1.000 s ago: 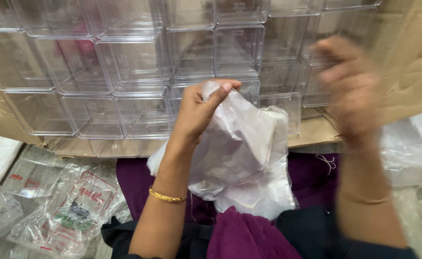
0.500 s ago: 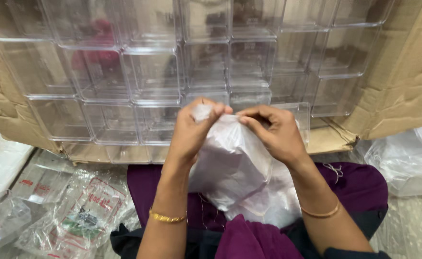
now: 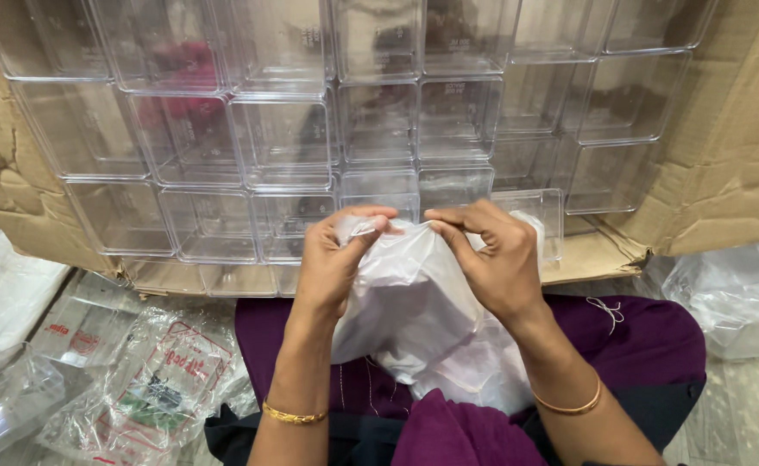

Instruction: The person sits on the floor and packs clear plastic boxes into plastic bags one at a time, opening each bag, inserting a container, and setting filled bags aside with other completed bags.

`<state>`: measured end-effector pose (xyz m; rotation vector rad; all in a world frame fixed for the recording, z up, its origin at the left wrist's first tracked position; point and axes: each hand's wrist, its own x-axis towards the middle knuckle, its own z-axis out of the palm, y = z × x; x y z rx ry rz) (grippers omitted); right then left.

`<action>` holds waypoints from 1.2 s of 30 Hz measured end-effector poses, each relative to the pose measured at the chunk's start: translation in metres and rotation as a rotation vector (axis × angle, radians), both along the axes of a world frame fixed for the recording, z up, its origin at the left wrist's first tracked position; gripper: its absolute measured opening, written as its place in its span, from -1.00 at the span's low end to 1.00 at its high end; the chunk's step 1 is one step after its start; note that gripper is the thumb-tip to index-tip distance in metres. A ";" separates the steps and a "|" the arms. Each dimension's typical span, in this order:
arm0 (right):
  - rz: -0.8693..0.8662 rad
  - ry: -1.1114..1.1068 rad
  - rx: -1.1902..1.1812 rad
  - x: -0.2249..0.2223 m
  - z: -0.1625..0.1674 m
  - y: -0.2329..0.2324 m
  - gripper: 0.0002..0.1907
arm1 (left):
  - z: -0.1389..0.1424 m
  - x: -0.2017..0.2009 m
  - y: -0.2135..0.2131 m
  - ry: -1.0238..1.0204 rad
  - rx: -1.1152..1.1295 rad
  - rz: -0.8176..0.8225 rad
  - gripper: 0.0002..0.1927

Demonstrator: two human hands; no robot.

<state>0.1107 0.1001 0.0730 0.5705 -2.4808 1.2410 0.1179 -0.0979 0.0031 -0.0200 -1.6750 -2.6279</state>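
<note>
Hands at work: left hand (image 3: 332,259) and right hand (image 3: 491,259) held fingers pinched on the mouth of a translucent plastic bag (image 3: 414,319) above the lap; an even pull on both edges would likely open it cleanly.

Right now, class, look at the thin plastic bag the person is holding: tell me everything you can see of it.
The plastic bag is thin, translucent and milky white, crinkled and soft-looking. It hangs upright over the person's purple-clothed lap, bulging as if something is inside, though the contents cannot be made out. Its top edge is pinched between the left hand and the right hand, whose fingers gather the rim. Behind it stand stacked clear plastic boxes in a cardboard carton.
</note>
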 end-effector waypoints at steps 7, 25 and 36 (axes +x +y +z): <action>0.046 0.000 -0.149 -0.002 -0.026 0.010 -0.85 | -0.005 0.005 0.007 -0.043 0.022 -0.008 -0.77; 0.099 -0.230 -0.073 -0.070 -0.046 0.004 -0.74 | 0.002 -0.011 -0.043 0.189 -1.168 0.294 -0.65; -0.111 -0.294 -0.109 -0.025 -0.054 0.003 -0.66 | 0.022 -0.010 -0.019 0.330 -0.795 0.251 -0.71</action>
